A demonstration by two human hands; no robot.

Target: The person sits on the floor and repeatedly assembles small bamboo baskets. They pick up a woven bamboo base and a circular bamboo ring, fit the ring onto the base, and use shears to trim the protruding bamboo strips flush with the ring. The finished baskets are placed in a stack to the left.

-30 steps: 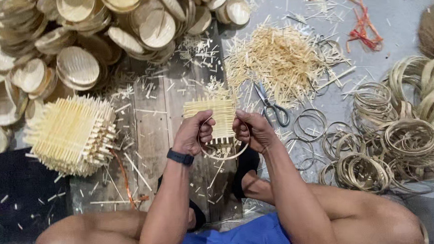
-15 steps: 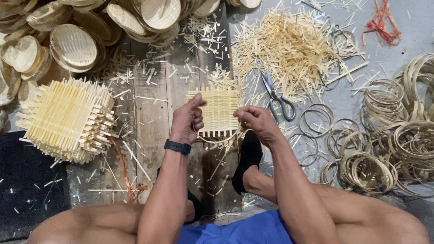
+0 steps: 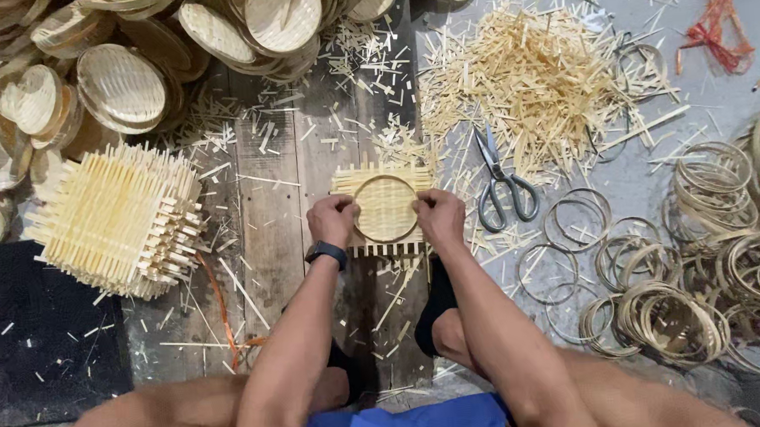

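Mat (image 3: pixel 384 181) sits under a ring (image 3: pixel 386 208) gripped by left hand (image 3: pixel 332 221) and right hand (image 3: pixel 439 217), edges untrimmed; scissors (image 3: pixel 501 179) lie right.

Pale matt woven bamboo mat (image 3: pixel 386 206) on rough grey wooden planks (image 3: pixel 269 210); shiny metal scissors (image 3: pixel 500 176) at three o'clock.

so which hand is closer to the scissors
Right. The right hand grips the right edge of the woven mat, with the scissors lying just beyond it on the floor. The left hand holds the mat's far edge.
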